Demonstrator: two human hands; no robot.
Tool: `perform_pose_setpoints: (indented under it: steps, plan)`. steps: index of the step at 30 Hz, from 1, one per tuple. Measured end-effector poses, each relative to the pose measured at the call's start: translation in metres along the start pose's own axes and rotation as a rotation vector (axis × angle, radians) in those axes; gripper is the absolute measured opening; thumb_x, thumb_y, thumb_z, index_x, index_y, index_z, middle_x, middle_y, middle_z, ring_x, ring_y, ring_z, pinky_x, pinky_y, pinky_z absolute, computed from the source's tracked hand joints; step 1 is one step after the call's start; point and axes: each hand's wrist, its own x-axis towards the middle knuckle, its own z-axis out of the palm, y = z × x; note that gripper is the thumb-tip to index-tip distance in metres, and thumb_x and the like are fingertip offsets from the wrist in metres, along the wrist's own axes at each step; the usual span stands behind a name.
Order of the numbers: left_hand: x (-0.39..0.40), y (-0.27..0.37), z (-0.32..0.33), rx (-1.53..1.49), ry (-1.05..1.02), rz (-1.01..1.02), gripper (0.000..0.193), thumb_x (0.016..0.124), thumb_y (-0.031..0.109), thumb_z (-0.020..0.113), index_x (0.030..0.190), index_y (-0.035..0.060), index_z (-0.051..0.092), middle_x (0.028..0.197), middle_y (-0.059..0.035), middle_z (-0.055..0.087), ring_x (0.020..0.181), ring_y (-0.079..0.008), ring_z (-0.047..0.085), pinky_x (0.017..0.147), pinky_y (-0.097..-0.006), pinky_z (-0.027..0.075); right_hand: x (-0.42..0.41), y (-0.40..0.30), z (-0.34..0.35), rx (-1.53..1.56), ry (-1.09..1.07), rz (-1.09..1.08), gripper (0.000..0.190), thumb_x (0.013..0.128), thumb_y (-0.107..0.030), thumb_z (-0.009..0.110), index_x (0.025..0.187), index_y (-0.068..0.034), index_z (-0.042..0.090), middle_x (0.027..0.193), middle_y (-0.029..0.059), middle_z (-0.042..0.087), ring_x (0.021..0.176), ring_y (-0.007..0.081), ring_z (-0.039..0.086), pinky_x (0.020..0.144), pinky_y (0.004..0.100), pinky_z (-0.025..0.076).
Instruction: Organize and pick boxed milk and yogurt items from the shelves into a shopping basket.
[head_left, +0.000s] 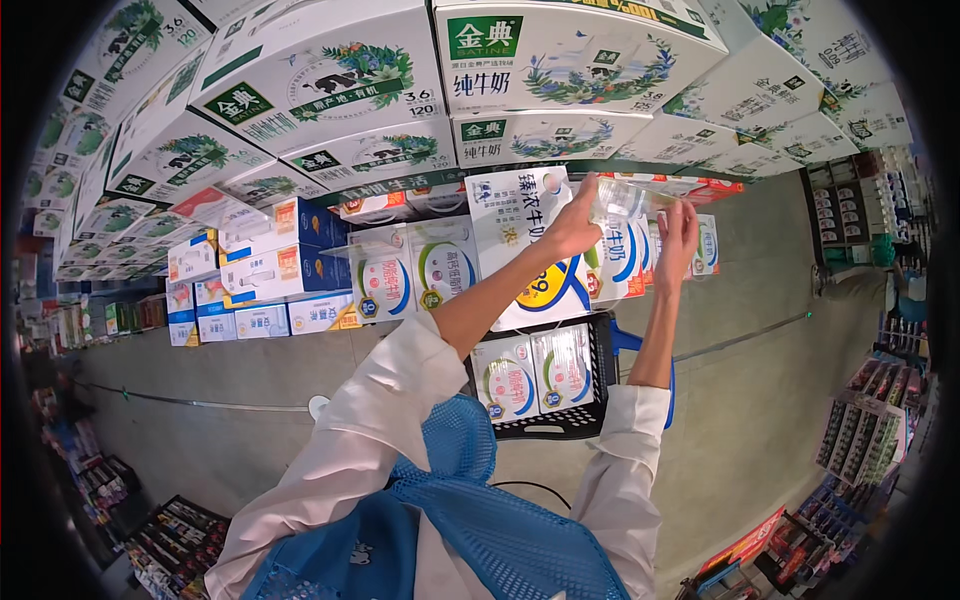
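Note:
My left hand reaches over a large white milk carton box. Its fingers are at the near end of a piece of clear plastic, which looks like transparent packaging or a holder. On the other side, my right hand pinches the plastic's right end between thumb and fingertips. Just below the plastic stands a white milk box with a blue swoosh. A yellow price sign shows under my left forearm. Two more milk boxes sit in a black basket close to my body.
Stacked white milk cartons rise above the low display row. Blue and white cartons are piled to the left. Blue cart parts show beside the basket. Grey floor stretches right, towards a display rack.

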Motion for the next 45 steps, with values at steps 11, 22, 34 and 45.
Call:
perform_pose_setpoints:
  steps: [11, 22, 34, 45]
  plan:
    - [-0.078, 0.110, -0.088, 0.118, 0.194, 0.201, 0.083, 0.067, -0.007, 0.044, 0.143, -0.0003, 0.012, 0.140, -0.0292, 0.031, 0.133, -0.0364, 0.028, 0.107, -0.0339, 0.025, -0.045, -0.119, 0.076, -0.020, -0.241, -0.280, 0.048, 0.093, -0.011, 0.049, 0.137, 0.002, 0.034, 0.139, 0.0160, 0.039, 0.128, 0.0250, 0.038, 0.104, 0.0349, 0.032]
    - [-0.104, 0.060, -0.133, 0.113, 0.237, 0.119, 0.084, 0.062, -0.005, 0.045, 0.139, -0.0103, 0.012, 0.138, -0.0315, 0.031, 0.131, -0.0393, 0.029, 0.108, -0.0354, 0.023, -0.058, -0.077, 0.121, -0.153, -0.451, -0.189, 0.049, 0.094, -0.018, 0.047, 0.138, 0.000, 0.034, 0.138, 0.0170, 0.039, 0.125, 0.0263, 0.042, 0.101, 0.0382, 0.040]
    - [-0.112, 0.040, -0.142, 0.088, 0.161, 0.135, 0.081, 0.067, -0.009, 0.038, 0.144, -0.0013, 0.012, 0.147, -0.0224, 0.023, 0.137, -0.0273, 0.022, 0.108, -0.0289, 0.020, -0.060, -0.066, 0.131, -0.218, -0.424, -0.190, 0.053, 0.095, -0.026, 0.046, 0.140, -0.002, 0.030, 0.140, 0.0218, 0.033, 0.126, 0.0298, 0.040, 0.098, 0.0385, 0.042]
    - [-0.244, -0.066, -0.160, -0.150, 0.152, -0.187, 0.060, 0.075, -0.009, 0.039, 0.134, -0.0039, 0.037, 0.136, -0.0163, 0.044, 0.128, -0.0254, 0.040, 0.103, -0.0298, 0.030, -0.182, -0.034, 0.111, -0.174, -0.262, -0.201, 0.025, 0.095, -0.013, 0.044, 0.101, 0.007, 0.059, 0.097, 0.0140, 0.064, 0.091, 0.0223, 0.061, 0.088, 0.0338, 0.046]
